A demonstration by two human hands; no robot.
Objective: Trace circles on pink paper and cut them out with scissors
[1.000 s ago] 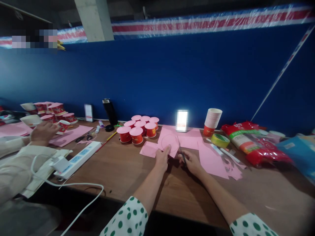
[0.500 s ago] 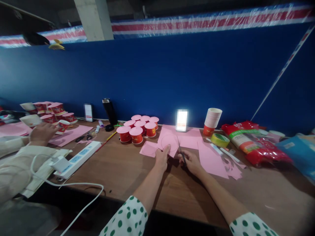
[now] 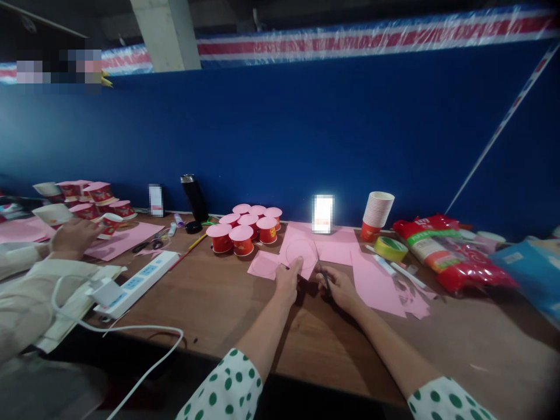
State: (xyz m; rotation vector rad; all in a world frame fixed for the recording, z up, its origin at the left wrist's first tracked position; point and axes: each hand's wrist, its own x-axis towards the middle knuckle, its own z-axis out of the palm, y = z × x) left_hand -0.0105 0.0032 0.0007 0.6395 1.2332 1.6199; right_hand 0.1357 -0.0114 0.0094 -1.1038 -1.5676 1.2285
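My left hand (image 3: 289, 281) pinches the lower edge of a pink paper sheet (image 3: 297, 236) that has a circle drawn on it, thumb on top. Dark-bladed scissors (image 3: 324, 280) are in my right hand (image 3: 339, 289), their tips pointing away from me at the sheet's right edge. How far the blades are apart is too small to tell. A smaller pink piece (image 3: 263, 265), also marked with a circle, lies left of my left hand. Farther left stand several red paper cups (image 3: 242, 240) topped with pink paper discs.
A lit phone (image 3: 323, 214) leans at the back. To the right are stacked paper cups (image 3: 377, 213), yellow-green tape (image 3: 391, 249), markers, pink scraps (image 3: 413, 300) and a red bag (image 3: 455, 254). On the left are a power strip (image 3: 140, 283) and a co-worker's hand (image 3: 76, 236) at a cup.
My hands, the sheet and the scissors hold almost the same place. The view has shifted very slightly. A blurred patch now covers the upper left.
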